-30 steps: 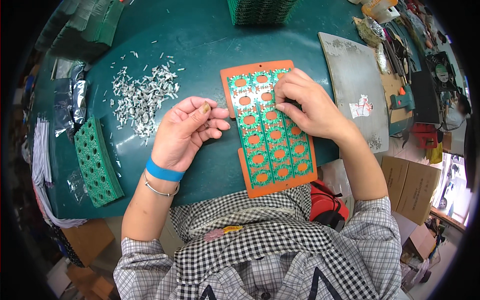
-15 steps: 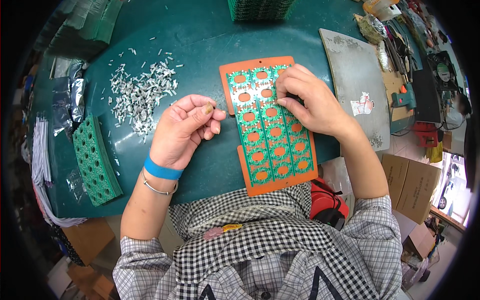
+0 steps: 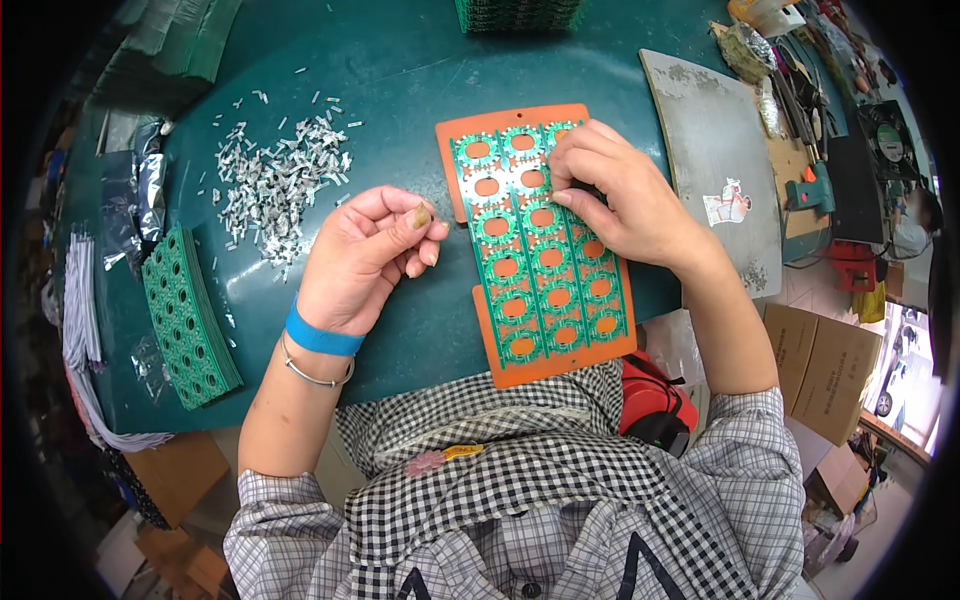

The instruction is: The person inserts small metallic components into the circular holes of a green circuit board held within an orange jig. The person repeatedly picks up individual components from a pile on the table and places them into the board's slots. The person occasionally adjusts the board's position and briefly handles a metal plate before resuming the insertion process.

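Note:
A green circuit board panel with rows of ring-shaped boards lies on an orange backing plate in front of me. Over the panel's upper right part is my right hand, its fingers curled and pinched at the board; whatever sits in the fingertips is hidden. Left of the panel, my left hand is raised above the table with thumb and forefinger pressed together. Anything between them is too small to make out. A loose pile of small white and silver parts is spread beyond my left hand.
A stack of green panels rests at the left, beside bundled white cables. More panels are stacked at the far left and far middle. A grey metal plate lies to the right, near a green-handled tool.
Both hands keep nearly the same pose, with only slight finger movement at the right hand. The whole view has shifted a little.

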`<state>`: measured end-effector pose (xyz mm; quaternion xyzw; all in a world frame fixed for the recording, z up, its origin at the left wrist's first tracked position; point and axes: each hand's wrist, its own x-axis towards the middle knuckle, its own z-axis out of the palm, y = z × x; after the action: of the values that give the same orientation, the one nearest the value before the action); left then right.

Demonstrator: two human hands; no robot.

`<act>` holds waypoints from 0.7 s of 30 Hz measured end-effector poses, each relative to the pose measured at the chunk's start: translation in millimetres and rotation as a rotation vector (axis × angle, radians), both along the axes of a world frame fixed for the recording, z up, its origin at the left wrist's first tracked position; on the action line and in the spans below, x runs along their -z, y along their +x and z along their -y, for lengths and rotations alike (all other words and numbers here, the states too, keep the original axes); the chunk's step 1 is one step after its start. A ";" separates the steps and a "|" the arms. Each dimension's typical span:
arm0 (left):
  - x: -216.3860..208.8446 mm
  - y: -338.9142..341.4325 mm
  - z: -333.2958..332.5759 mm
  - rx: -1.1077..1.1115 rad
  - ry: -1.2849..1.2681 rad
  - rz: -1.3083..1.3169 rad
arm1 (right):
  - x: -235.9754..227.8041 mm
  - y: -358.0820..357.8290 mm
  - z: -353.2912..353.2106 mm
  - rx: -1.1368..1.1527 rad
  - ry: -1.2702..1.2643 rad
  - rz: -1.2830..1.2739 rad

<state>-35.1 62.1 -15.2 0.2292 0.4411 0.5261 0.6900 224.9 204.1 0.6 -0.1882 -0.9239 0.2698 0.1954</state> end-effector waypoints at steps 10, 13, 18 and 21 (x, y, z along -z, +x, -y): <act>0.3 5.0 3.5 0.016 0.038 -0.050 | -5.0 -6.2 9.2 -0.004 0.179 0.101; -1.6 7.5 3.9 0.006 0.026 -0.046 | -16.8 -10.7 13.2 0.013 0.157 0.006; -3.3 9.0 4.2 0.062 0.002 0.060 | -23.7 -40.1 47.2 -0.024 0.076 -0.306; -4.4 7.8 5.3 0.117 -0.006 0.104 | -10.6 -53.3 55.6 -0.043 0.172 -0.403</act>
<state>-27.3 56.9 -10.7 0.2248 0.3921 0.4948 0.7422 171.6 148.5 11.2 -0.0932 -0.8896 0.2265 0.3857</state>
